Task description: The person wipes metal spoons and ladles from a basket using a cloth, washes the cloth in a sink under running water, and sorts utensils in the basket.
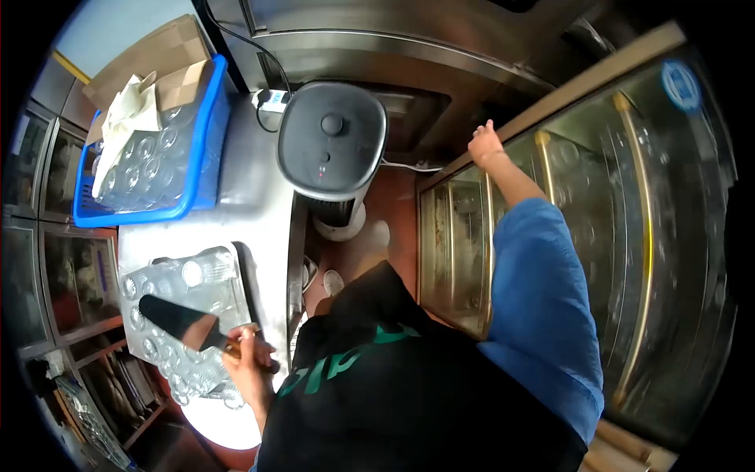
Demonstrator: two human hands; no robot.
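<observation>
My left hand [250,363] is wrapped round the handle of a cake server [177,321], whose broad metal blade points left over a tray of glasses. The clear glasses [169,358] stand close together on the tray [236,275] at the lower left. On the right, my right hand [486,145] rests at the wooden top edge of a glass-fronted cabinet [582,90]; its fingers look curled, and whether they grip the edge is too small to tell. Behind the cabinet's glass are shelves with glassware.
A blue basket [208,149] holds glasses, cardboard and a cloth [130,118] on the steel counter [255,181]. A black-topped round appliance [333,141] stands beside the counter, its cable running to a socket. Glass-doored cabinets [79,275] line the left.
</observation>
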